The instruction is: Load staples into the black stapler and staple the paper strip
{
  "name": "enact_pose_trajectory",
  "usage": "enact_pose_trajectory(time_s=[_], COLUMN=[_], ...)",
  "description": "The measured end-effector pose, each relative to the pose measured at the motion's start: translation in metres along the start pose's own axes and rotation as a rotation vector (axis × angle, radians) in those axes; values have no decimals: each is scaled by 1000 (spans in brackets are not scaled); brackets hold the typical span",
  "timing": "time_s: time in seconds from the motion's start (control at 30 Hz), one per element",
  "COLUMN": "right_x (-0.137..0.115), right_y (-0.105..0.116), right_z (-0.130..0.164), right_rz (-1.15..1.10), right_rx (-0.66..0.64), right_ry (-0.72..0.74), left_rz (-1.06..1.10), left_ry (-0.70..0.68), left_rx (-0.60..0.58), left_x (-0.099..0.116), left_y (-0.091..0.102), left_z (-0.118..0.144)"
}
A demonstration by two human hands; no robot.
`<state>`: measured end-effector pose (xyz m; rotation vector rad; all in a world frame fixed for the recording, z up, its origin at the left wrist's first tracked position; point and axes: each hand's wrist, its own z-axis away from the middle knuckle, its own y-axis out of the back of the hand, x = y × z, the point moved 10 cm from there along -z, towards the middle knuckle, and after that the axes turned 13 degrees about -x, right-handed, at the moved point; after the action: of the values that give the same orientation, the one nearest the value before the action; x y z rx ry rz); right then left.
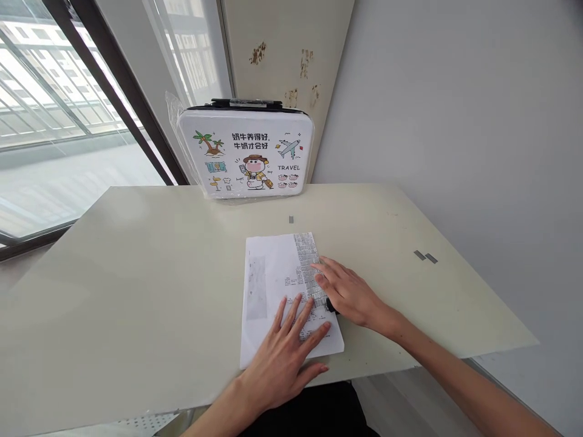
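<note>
A stack of printed paper sheets (273,267) lies on the table, with a dense patterned strip along its upper right side and a grey printed block at left. My left hand (285,358) rests flat on the lower part of the sheets, fingers spread. At the right edge, my right hand (348,294) lies with its fingers stretched over the paper's margin, holding nothing visible. Beneath that hand a black clip (331,306) shows at the paper's edge, partly hidden by the palm.
A white cartoon-printed case (248,155) in clear plastic stands at the back of the cream table (159,291). One small grey strip, like staples, (291,220) lies behind the paper; two more grey strips (425,257) lie at right. A wall borders the right, a window the left.
</note>
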<state>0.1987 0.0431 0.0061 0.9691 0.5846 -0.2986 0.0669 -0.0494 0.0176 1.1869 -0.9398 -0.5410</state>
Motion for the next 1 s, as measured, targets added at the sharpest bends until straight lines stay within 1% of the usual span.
enact_pose_trajectory(time_s=[0.13, 0.57, 0.67, 0.83, 1.0], right_x=[-1, -3, -3, -4, -5], right_y=[-2, -4, -5, -5, -6], right_z=[-1, -4, -4, -5, -5], right_rz=[8, 78, 95, 105, 127], right_rx=[-14, 34, 21, 18, 11], right_ry=[-8, 0, -15, -17, -35], left_rz=[-4, -5, -6, 3, -14], left_ry=[12, 10, 9, 10, 11], left_rx=[-3, 0, -13, -3, -28], left_x=[-1, -1, -1, -1, -1], left_y=[-2, -5, -7, -6, -9], left_z=[-1, -2, -2, -3, -3])
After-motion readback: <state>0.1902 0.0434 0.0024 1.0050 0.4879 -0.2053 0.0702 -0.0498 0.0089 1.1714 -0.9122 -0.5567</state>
